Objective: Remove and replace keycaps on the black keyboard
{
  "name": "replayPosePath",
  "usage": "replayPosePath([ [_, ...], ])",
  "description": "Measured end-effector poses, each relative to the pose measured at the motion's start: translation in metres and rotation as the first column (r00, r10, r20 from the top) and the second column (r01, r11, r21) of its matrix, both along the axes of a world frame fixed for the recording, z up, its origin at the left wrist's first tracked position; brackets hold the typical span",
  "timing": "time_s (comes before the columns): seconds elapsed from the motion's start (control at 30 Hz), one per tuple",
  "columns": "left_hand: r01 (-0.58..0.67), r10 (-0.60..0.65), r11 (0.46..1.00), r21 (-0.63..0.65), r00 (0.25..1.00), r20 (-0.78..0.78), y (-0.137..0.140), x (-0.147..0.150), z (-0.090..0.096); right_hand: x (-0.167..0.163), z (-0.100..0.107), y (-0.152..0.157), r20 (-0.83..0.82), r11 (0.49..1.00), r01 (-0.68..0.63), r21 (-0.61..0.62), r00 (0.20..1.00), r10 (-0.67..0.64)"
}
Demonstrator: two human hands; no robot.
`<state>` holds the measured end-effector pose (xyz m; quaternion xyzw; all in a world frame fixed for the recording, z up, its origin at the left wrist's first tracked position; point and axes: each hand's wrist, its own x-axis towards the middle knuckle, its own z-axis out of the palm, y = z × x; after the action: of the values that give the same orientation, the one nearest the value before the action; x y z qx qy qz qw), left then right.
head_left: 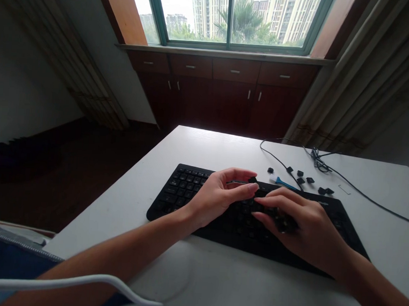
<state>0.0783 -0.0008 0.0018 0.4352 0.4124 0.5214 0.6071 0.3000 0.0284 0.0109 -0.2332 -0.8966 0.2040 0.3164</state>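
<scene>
A black keyboard (174,188) lies across the white table in front of me. Over its upper middle, my left hand (219,186) pinches a small black keycap (253,179) between thumb and fingers. My right hand (297,218) is close beside it, above the right half of the keys, its thumb and fingers curled toward each other. Whatever sits between those fingertips is dark and cannot be told from the keys behind. Both hands hide the middle of the keyboard.
Behind the keyboard lie several loose black keycaps (310,180), a blue-handled brush (286,183) and a thin bent metal piece (344,189). A black cable (362,179) runs across the back right. A white cord (79,281) crosses the lower left, near my forearm.
</scene>
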Motion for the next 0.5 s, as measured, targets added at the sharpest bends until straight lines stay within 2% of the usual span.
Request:
replayPosePath([
  [0.17,0.026,-0.025,0.999,-0.023,0.999,0.048,-0.0001,-0.0003,-0.0018,-0.0052,0.0041,-0.0096,-0.079,0.991,-0.005,-0.132,0.997,-0.005],
  [0.33,0.066,-0.063,0.997,-0.041,0.995,0.077,-0.0029,0.0037,0.0002,-0.0056,0.0068,-0.0048,-0.136,0.981,0.105,-0.164,0.982,-0.128],
  [0.5,0.076,-0.066,0.995,-0.059,0.985,0.157,-0.0054,0.0075,0.0053,-0.0045,0.0048,-0.0022,-0.133,0.972,0.152,-0.18,0.975,-0.177],
])
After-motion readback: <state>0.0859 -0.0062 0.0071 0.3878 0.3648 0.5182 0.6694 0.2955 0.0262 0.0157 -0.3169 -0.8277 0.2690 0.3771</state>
